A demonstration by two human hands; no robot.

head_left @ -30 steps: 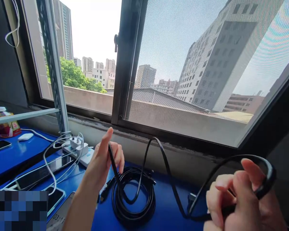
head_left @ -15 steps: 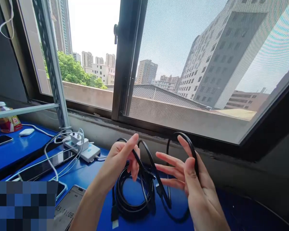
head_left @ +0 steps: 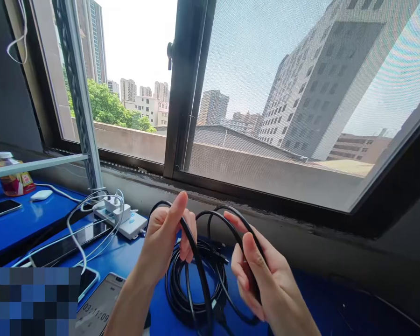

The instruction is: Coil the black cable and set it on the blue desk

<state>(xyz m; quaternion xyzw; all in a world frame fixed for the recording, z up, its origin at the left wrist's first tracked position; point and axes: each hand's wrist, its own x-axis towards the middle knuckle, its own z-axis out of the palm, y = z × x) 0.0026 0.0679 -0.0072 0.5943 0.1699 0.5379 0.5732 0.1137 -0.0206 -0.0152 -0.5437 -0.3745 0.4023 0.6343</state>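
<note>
Black cable (head_left: 196, 261) at lower centre of frame, coiled on blue counter (head_left: 17, 224), loops lifted. Left hand (head_left: 168, 233) grip closed on one loop; right hand (head_left: 262, 275) grip closed on next. Judged light, limp, tangle-prone; best held at loop crowns.

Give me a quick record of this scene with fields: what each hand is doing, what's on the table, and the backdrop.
Left hand: grip closed around a loop of black cable
Right hand: grip closed on another loop of the same cable
Cable coil: lying on the blue table below both hands
Left of the hands: white power strip with chargers, phones, drink bottle
Backdrop: window, city buildings
</note>
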